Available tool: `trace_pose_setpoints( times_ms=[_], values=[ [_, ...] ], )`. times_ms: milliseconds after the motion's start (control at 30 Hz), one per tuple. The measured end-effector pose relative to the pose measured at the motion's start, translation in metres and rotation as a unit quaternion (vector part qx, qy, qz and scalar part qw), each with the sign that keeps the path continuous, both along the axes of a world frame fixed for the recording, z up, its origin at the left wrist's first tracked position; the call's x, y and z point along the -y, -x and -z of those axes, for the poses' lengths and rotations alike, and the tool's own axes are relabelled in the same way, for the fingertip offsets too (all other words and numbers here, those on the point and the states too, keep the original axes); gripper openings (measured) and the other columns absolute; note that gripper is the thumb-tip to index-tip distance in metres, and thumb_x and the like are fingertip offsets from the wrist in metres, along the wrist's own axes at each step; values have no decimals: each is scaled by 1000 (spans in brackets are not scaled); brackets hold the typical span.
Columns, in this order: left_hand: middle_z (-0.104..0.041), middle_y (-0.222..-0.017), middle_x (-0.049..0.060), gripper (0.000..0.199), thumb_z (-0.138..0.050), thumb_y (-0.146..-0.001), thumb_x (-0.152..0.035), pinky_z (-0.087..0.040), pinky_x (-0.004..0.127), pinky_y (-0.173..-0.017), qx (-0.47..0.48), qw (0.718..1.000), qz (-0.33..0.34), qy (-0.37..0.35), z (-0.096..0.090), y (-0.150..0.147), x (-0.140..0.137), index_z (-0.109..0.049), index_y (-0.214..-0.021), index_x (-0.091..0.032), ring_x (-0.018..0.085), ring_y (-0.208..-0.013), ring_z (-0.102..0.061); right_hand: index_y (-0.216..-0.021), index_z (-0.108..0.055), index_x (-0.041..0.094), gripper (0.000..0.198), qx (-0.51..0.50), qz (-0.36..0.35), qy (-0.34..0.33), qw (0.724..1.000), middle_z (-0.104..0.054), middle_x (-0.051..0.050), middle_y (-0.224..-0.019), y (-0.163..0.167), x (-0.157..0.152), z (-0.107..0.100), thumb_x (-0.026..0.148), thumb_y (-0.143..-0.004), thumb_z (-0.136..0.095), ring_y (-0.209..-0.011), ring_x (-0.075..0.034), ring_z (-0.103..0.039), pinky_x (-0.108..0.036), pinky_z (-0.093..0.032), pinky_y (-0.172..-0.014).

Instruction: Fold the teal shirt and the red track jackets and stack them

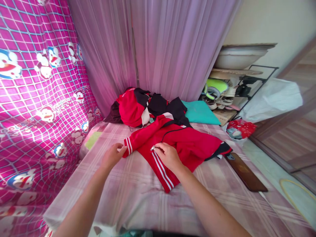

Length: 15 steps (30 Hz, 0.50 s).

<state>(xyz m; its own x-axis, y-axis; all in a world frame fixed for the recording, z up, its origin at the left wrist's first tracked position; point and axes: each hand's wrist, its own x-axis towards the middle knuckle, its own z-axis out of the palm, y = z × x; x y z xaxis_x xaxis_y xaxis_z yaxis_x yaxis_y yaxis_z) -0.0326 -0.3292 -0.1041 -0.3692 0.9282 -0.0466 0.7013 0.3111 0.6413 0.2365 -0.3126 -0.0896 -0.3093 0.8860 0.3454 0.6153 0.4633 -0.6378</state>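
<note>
A red jacket (197, 140) with white stripes and dark trim lies spread on the bed. My left hand (114, 157) is at the end of one striped sleeve (130, 144), thumb and fingertips closed at its cuff edge. Near the jacket's middle, above another striped edge (161, 169), my right hand (168, 155) pinches with thumb and forefinger. A small silvery-white piece (152, 148) shows at those fingertips, too small to name for sure. A dark cord-like line (170, 131) curves across the red cloth behind that hand.
Red and black clothes (130, 108) are heaped at the back, beside a folded teal cloth (201, 112). A brown phone (245, 172) with a cable lies at the bed's right edge. A shoe rack (259, 79) stands back right; a pink patterned curtain (44, 98) hangs left.
</note>
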Motion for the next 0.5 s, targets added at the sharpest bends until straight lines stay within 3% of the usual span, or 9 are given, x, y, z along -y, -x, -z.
trace_pose_setpoints(
  times_ms=[67,167,300,367,433,500],
  values=[
    [-74,-97,8,44,-64,-73,-55,-47,32,-73,17,999,-21,35,12,11,-2,-69,-98,-19,23,-83,-66,-95,-76,26,16,-6,17,-11,1000,-70,-2,-87,-7,3,4,28,-92,-60,-80,-15,-67,-24,-49,-75],
    [-73,-94,9,47,-64,-73,-57,-49,33,-76,45,998,21,43,21,8,-1,-71,-98,-18,25,-87,-67,-95,-77,27,18,11,41,-74,996,-67,-3,-87,-13,10,6,32,-91,-60,-81,-15,-66,-24,-50,-73],
    [-69,-109,13,46,-66,-73,-55,-48,37,-84,-100,991,79,-40,15,-12,9,-72,-102,-20,28,-98,-66,-94,-77,26,21,2,55,-151,987,-64,-6,-97,-14,16,6,32,-93,-57,-85,-17,-66,-27,-53,-74],
    [-68,-111,15,37,-68,-74,-47,-47,38,-86,-155,982,102,-31,10,-19,14,-72,-98,-19,30,-100,-65,-92,-76,25,21,-21,57,-168,984,-64,-8,-107,-13,16,7,30,-94,-55,-87,-18,-66,-30,-54,-78],
    [-71,-106,16,22,-66,-77,-37,-46,38,-84,-168,980,101,-14,6,-24,16,-71,-87,-18,30,-97,-66,-93,-73,23,22,-48,46,-175,982,-65,-9,-113,-13,15,8,28,-94,-52,-93,-20,-66,-33,-55,-83],
    [-73,-94,14,16,-61,-81,-32,-47,36,-80,-108,991,71,-30,0,-28,12,-70,-82,-18,29,-90,-68,-96,-70,23,22,-69,27,-173,982,-67,-10,-111,-15,14,8,25,-95,-48,-99,-21,-66,-34,-54,-87]
  ],
)
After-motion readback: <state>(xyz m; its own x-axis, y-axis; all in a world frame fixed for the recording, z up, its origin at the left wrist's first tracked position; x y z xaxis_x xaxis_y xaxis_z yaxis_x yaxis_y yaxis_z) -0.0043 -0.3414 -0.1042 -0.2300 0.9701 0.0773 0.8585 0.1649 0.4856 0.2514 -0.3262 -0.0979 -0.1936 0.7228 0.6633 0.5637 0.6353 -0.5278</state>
